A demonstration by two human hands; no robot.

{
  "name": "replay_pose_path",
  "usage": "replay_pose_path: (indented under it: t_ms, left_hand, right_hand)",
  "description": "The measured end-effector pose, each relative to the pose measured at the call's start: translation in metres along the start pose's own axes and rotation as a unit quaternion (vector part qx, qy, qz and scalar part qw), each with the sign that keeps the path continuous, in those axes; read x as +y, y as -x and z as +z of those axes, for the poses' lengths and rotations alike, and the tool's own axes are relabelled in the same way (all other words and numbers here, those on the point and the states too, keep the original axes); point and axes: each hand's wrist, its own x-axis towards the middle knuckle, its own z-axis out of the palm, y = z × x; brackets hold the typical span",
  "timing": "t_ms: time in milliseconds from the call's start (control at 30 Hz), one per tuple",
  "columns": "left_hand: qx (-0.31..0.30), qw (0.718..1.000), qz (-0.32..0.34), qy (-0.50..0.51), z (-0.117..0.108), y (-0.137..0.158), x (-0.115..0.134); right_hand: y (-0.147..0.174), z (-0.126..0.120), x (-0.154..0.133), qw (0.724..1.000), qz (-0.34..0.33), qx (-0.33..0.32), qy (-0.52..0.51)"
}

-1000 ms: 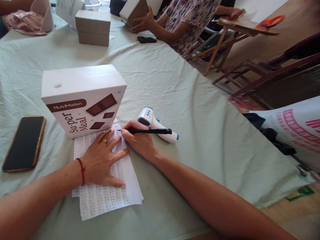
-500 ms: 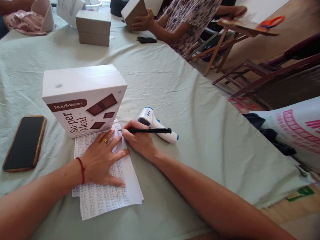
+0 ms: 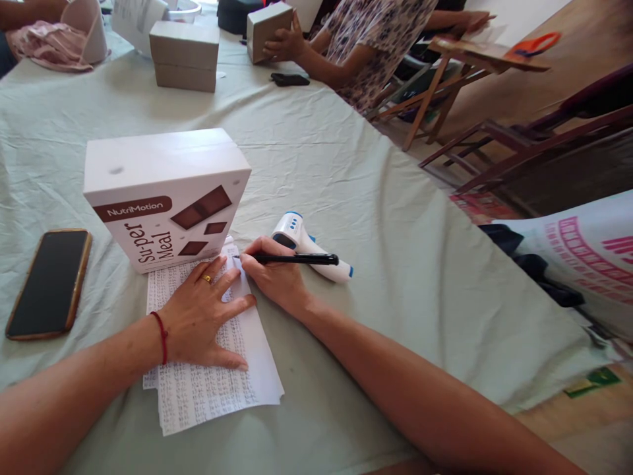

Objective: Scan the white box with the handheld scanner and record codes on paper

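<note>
My left hand [image 3: 210, 313] lies flat with spread fingers on sheets of paper [image 3: 208, 396] covered in handwritten columns. Between the fingers of my right hand [image 3: 274, 274] is a black pen [image 3: 301, 258], its tip at the upper right part of the paper. Just beyond both hands stands a white NutriMotion box [image 3: 168, 198], its lower edge over the top of the sheets. A white and blue handheld infrared thermometer [image 3: 316, 254] rests on the cloth behind my right hand, partly hidden by the pen.
A phone [image 3: 49, 284] in a brown case lies at the left on the green tablecloth [image 3: 395, 330]. Farther back are a grey box [image 3: 184, 56], a small black object [image 3: 289, 79] and a co-worker's hand [image 3: 284, 45] on another box [image 3: 267, 30]. Chairs [image 3: 484, 152] stand at the right.
The co-worker across the table has turned the grey box more upright and lowered it to the cloth. My own hands, the pen and the paper look nearly the same.
</note>
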Motion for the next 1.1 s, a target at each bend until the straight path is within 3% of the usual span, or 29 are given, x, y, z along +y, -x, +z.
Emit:
replay_pose_path:
  t_ms: [900,1100]
  left_hand:
    - [-0.009,1.0,-0.004,-0.001,-0.0015,-0.0005,0.0012]
    - [-0.015,1.0,-0.006,-0.009,-0.0034,-0.0002,0.0026]
  right_hand:
    - [0.0007,-0.0011,0.0019,1.0,-0.001,0.01,0.004]
    - [0.0015,-0.0061,0.0043,0.998,-0.044,0.009,0.037]
